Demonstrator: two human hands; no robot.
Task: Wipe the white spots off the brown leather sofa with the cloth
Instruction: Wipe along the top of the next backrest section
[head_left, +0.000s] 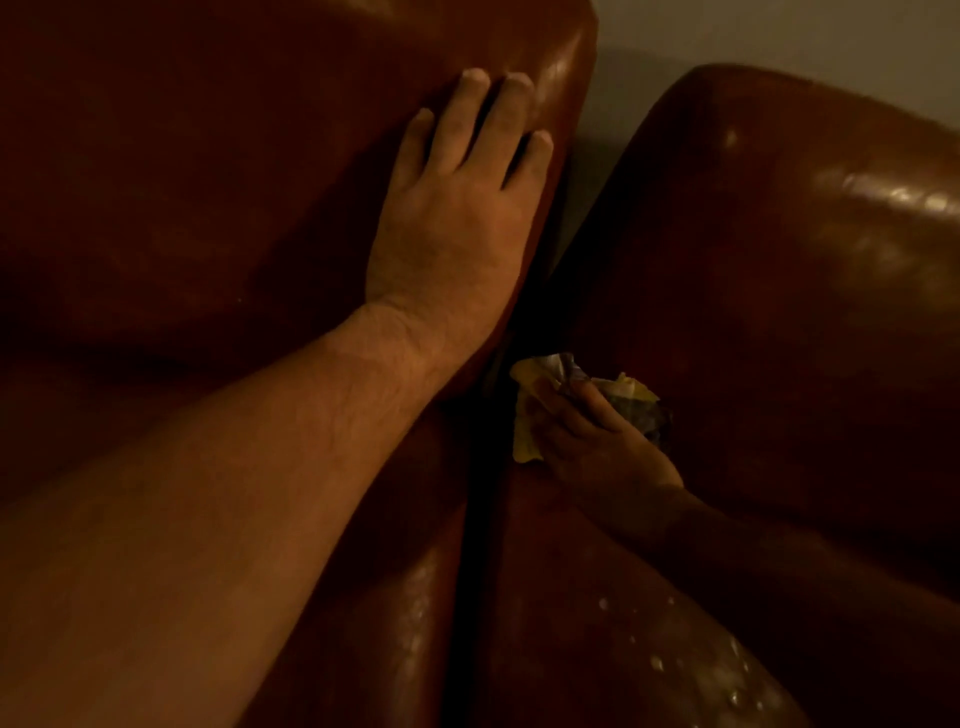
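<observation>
The dim brown leather sofa (779, 260) looked slick and firm, its white spots (727, 670) below the soft, light cloth (530, 410), which the right hand (597, 441) gripped bunched against the seat while the left hand (457, 208) pressed flat, fingers spread, above it.

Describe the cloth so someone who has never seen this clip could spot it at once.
Start at the dark gap between the two brown sofa cushions and follow it down toward the viewer. At its lower end the right hand presses a crumpled cloth onto the leather. It is the only pale yellow thing among dark brown leather.
</observation>
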